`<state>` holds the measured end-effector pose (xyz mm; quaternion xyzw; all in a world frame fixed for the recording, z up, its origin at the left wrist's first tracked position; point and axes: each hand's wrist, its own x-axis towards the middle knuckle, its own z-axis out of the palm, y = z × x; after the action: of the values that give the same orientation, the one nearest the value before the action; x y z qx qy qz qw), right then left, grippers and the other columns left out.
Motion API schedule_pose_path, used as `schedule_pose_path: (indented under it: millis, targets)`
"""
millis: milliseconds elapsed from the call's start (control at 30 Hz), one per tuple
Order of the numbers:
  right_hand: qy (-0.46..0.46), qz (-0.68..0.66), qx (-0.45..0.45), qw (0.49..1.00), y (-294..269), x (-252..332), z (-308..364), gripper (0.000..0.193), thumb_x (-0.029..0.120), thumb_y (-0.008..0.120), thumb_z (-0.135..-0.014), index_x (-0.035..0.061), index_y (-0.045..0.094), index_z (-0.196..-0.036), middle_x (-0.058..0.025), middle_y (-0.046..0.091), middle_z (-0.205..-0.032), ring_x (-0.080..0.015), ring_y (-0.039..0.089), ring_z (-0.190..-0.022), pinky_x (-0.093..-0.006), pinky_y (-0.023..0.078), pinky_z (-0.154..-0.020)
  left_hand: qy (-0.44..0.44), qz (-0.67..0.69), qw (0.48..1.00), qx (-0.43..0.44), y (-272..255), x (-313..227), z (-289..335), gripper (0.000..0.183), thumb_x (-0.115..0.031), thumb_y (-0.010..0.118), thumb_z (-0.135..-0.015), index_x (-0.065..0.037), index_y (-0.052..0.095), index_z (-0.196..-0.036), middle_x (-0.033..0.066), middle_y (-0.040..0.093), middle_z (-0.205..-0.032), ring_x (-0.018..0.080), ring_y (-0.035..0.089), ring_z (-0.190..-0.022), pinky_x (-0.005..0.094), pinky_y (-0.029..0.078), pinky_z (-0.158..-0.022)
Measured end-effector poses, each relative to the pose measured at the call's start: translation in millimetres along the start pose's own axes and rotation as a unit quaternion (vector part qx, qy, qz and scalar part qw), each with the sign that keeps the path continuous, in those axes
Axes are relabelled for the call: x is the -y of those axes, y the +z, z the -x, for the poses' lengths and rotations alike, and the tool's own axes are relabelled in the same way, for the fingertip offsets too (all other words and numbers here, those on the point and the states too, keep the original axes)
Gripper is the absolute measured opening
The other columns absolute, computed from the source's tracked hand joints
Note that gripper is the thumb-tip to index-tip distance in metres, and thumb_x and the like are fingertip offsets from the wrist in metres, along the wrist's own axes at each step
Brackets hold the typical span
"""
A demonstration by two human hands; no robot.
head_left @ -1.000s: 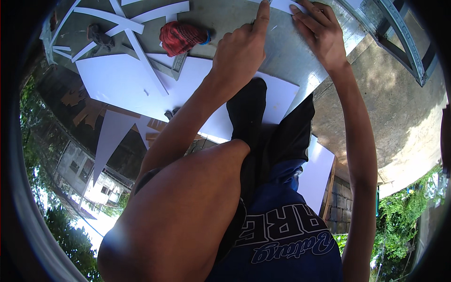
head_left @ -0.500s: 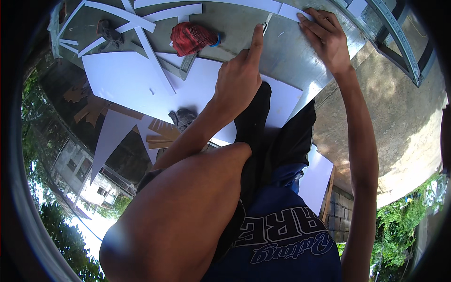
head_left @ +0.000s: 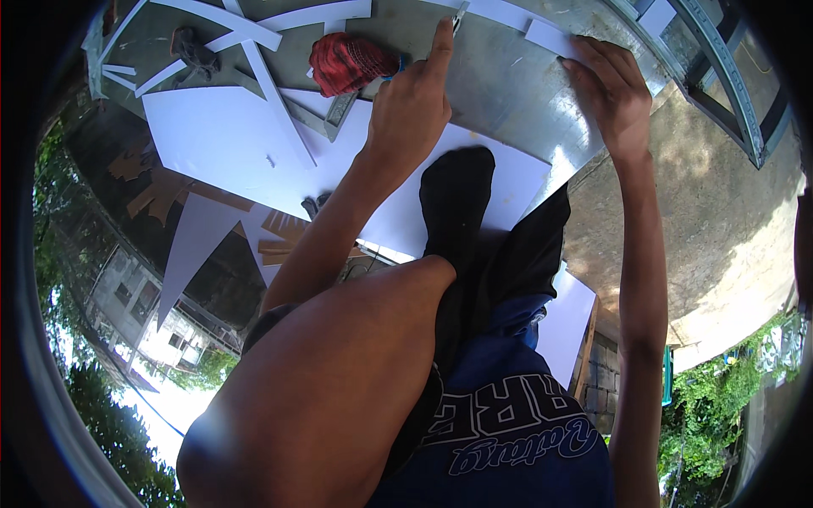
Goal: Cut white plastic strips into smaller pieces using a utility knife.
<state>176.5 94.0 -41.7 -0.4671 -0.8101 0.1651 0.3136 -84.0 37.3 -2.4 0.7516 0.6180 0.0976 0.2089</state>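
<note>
My left hand [head_left: 411, 106] is closed around a slim cutter knife [head_left: 458, 19], its index finger stretched along the tool toward the blade. Most of the knife is hidden by the hand. The tip is at a long white strip [head_left: 491, 11] on the grey metal tabletop [head_left: 500, 93]. My right hand [head_left: 614, 93] grips a short white strip [head_left: 549, 37] between thumb and fingers. The free end of that short piece lies against the long strip's right part. Left of my left hand is a bundled red cloth [head_left: 343, 65].
A large white sheet [head_left: 203, 127] lies under my black-socked foot [head_left: 458, 190]. More white strips [head_left: 269, 93], a metal square [head_left: 339, 114] and a dark cloth [head_left: 195, 55] are at the left. A metal frame [head_left: 732, 85] rises at the far right.
My left hand has moved left with the knife. My right hand has shifted slightly right and nearer, and the short strip's end now shows apart from the long strip's line.
</note>
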Motion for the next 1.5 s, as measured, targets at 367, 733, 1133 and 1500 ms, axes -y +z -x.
schedule_pose_path:
  millis: [367, 733, 1133, 1500]
  targets:
    - [0.108, -0.054, 0.012, 0.993, 16.3, 25.7, -23.2, 0.035, 0.008, 0.077, -0.077, -0.0021, 0.067, -0.109, -0.0174, 0.067, -0.103, -0.0344, 0.064, -0.092, -0.0381, 0.053, -0.081, -0.036, 0.01, 0.999, 0.021, -7.3, -3.1, -3.5, 0.061, 0.004, 0.053, -0.088, -0.005, 0.036, -0.146, 0.0282, 0.064, -0.075, 0.0463, 0.065, -0.071, 0.0533, 0.051, -0.067]
    - [0.067, -0.081, 0.011, 0.994, 23.8, 16.5, -21.9, 0.027, 0.007, 0.077, -0.076, -0.0012, 0.07, -0.102, -0.015, 0.066, -0.103, -0.0335, 0.062, -0.097, -0.0392, 0.051, -0.082, -0.021, -0.009, 1.0, 0.014, -8.8, -3.0, -4.5, 0.059, 0.005, 0.053, -0.088, -0.005, 0.039, -0.144, 0.0283, 0.065, -0.075, 0.0464, 0.065, -0.071, 0.0527, 0.051, -0.069]
    - [0.049, -0.103, 0.006, 0.993, 25.1, 10.5, -19.5, 0.019, 0.006, 0.077, -0.076, -0.0025, 0.071, -0.093, -0.0142, 0.065, -0.102, -0.0311, 0.062, -0.092, -0.0379, 0.051, -0.077, -0.011, -0.002, 0.997, 0.073, -18.0, -21.2, -21.2, 0.079, 0.007, 0.055, -0.08, 0.001, 0.022, -0.151, 0.0231, 0.06, -0.075, 0.0391, 0.062, -0.065, 0.0489, 0.05, -0.062]
    - [0.041, -0.087, 0.005, 0.995, 24.3, 12.8, -20.9, 0.019, 0.006, 0.077, -0.077, -0.0037, 0.071, -0.092, -0.0152, 0.066, -0.102, -0.0323, 0.062, -0.093, -0.0387, 0.051, -0.077, 0.008, 0.022, 0.995, 0.093, -7.5, -18.1, -24.8, 0.082, 0.005, 0.057, -0.08, 0.001, 0.019, -0.152, 0.0259, 0.062, -0.08, 0.0407, 0.063, -0.068, 0.0475, 0.051, -0.063]
